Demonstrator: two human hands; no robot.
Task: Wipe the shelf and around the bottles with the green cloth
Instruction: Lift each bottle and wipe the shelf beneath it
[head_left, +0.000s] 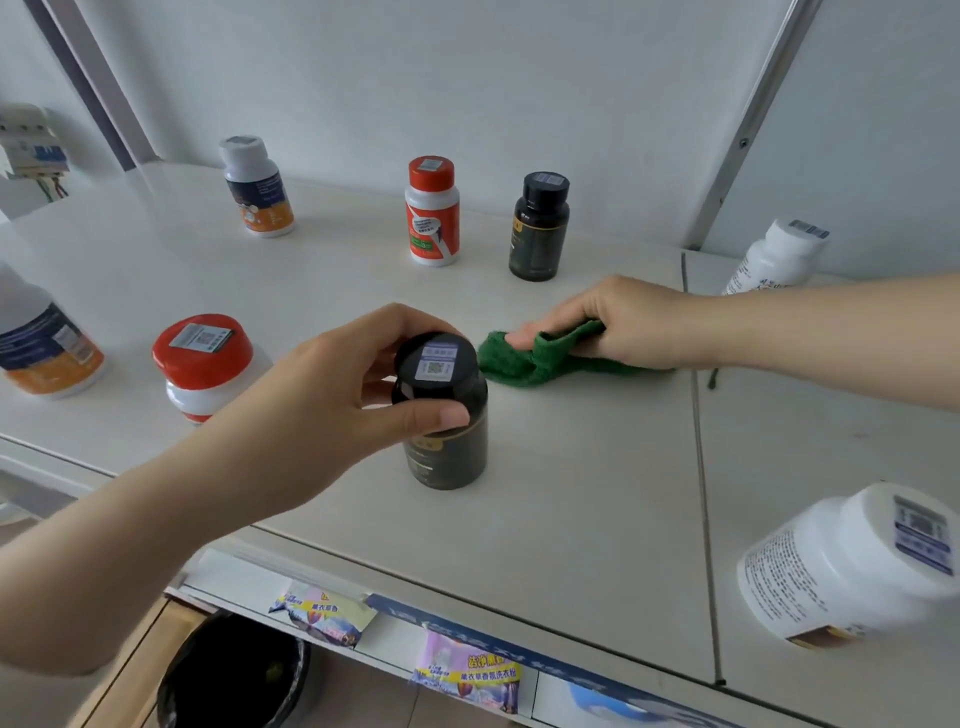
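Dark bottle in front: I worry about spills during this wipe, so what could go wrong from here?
The left hand grips the dark bottle by its cap only; it could tip toward the red-capped bottle nearby.
The green cloth, bunched in the right hand, lies right beside it; a sweep might shove it.
The front white bottle sits near the shelf's front edge; an arm could knock it off.

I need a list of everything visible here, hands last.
white flat shelf: one, white, whole foreground
green cloth: one, green, on shelf, centre-right
black plastic bottles: two, black, centre front, back
red-capped white bottles: two, red caps, back centre, front left
blue-orange labelled bottles: two, white caps, back left, far left
all-white bottles: two, white, right side
black bin: one, black, below shelf
left hand: grips front black plastic bottle's cap
right hand: holds green cloth
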